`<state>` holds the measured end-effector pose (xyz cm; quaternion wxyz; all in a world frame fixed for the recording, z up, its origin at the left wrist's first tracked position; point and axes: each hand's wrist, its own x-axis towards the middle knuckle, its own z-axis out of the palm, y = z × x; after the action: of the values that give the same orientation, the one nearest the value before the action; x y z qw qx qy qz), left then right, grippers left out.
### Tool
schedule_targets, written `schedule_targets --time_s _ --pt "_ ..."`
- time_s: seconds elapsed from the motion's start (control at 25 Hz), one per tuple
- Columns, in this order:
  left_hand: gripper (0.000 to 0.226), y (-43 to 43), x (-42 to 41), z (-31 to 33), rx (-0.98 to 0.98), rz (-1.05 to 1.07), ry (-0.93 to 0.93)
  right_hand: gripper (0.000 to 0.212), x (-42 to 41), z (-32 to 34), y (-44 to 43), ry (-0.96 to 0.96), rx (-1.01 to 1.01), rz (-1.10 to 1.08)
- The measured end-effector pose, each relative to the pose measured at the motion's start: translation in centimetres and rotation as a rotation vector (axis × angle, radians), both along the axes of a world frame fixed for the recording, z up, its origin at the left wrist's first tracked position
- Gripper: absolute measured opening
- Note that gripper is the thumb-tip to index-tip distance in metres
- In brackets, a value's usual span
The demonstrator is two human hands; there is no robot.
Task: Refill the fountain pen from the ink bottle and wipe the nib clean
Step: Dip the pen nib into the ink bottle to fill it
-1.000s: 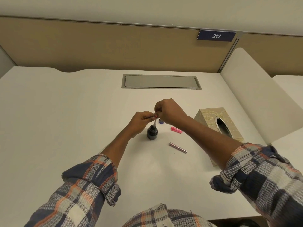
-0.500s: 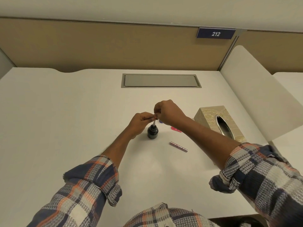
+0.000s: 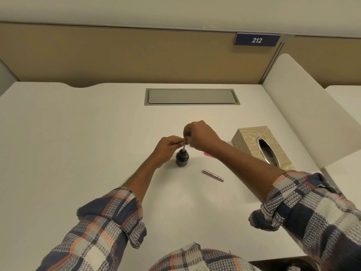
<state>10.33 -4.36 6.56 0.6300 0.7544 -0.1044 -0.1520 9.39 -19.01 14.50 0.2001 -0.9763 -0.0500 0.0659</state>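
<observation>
Both hands meet over the small dark ink bottle (image 3: pixel 182 158), which stands upright near the middle of the white table (image 3: pixel 78 143). The fountain pen (image 3: pixel 183 148) stands almost upright with its lower end down in the bottle's neck, so the nib is hidden. The left hand (image 3: pixel 166 147) pinches the pen's upper part between thumb and fingertips. The right hand (image 3: pixel 201 134), fingers curled, pinches the very top of the pen, touching the left fingertips. Neither hand touches the bottle itself.

A slim metallic pink tube (image 3: pixel 213 175) lies flat on the table, just right of the bottle and nearer the person. A small bright pink object (image 3: pixel 208 154) peeks out from under the right forearm; I can't make out what it is. Further right sits a beige patterned tissue box (image 3: pixel 252 141) with an oval opening. A grey cable hatch (image 3: pixel 192 96) is set into the table farther back, and a blue sign reading 212 (image 3: pixel 256 40) hangs on the partition. Both plaid sleeves are rolled up.
</observation>
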Motion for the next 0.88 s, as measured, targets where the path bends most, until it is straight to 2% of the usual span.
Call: schedule_targets --time_s 0.52,0.88 --pt "0.018 -0.02 -0.20 0.12 -0.016 -0.004 0.003 0.017 0.30 -0.46 -0.04 0.011 0.031 -0.022" --pt "0.019 -0.15 -0.16 0.00 -0.023 0.004 0.027 0.015 0.27 -0.46 -0.19 0.010 0.003 0.005"
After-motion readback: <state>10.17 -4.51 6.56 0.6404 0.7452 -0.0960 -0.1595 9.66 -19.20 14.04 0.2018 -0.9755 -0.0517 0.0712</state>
